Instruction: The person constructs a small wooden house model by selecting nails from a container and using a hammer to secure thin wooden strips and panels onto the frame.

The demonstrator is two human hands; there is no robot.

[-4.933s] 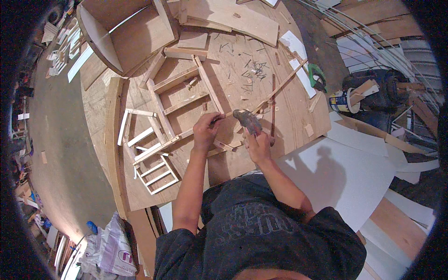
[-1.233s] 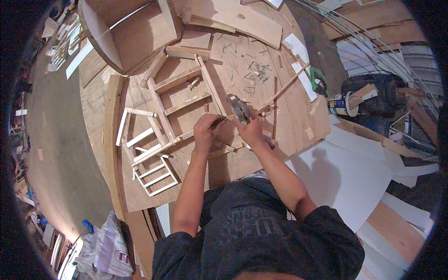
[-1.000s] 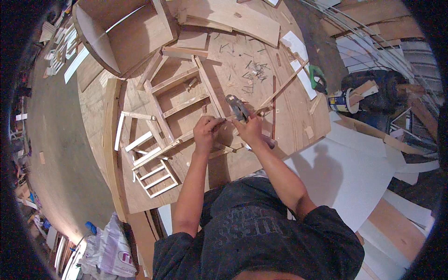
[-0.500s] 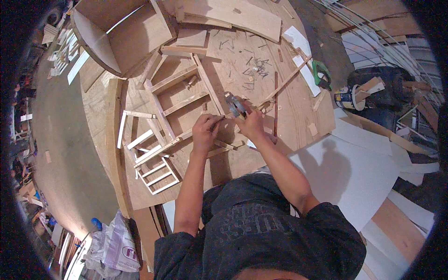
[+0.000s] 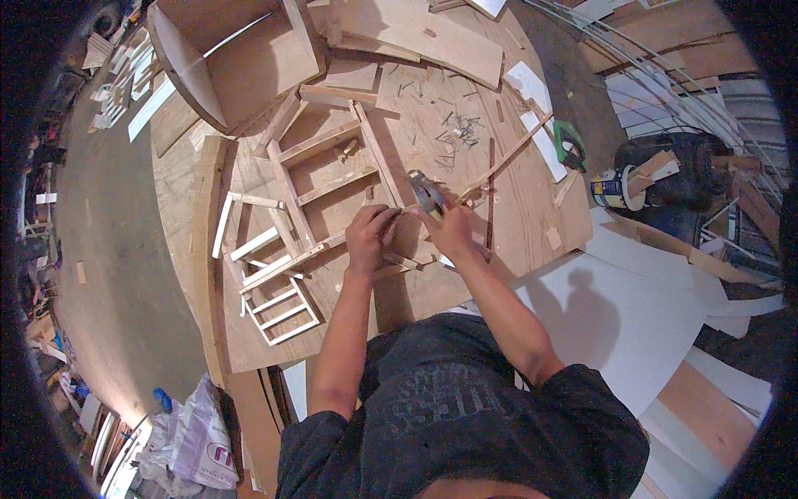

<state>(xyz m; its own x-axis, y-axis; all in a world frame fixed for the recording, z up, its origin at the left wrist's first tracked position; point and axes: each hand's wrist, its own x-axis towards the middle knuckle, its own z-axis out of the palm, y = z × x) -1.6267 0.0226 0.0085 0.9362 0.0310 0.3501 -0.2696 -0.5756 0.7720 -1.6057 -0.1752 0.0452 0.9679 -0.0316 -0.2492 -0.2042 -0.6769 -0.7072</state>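
My left hand [image 5: 368, 237] is closed, fingertips pinched together at the near right corner of a wooden frame [image 5: 337, 172] with crosspieces. Whatever sits in the pinch is too small to make out. My right hand [image 5: 453, 231] is wrapped round a hand tool with a grey metal head [image 5: 426, 193], which points up and left, close to the left fingertips. Its exact kind is unclear, as my fingers cover much of it. Under the frame's near side lies a small white-edged slatted frame [image 5: 285, 312]. Loose nails [image 5: 461, 129] are scattered beyond the frame.
A curved wooden box [image 5: 249, 62] stands at the far left of the plywood table [image 5: 532, 200], with boards [image 5: 440, 41] beside it. A long strip [image 5: 511, 158] lies right of my hands. Farther right are a green-handled saw [image 5: 568, 145], a bucket [image 5: 618, 189] and white sheets [image 5: 632, 291].
The tool in my right hand has tilted and shows more of its length. My left hand stays at the frame corner. The whole view has shifted slightly.
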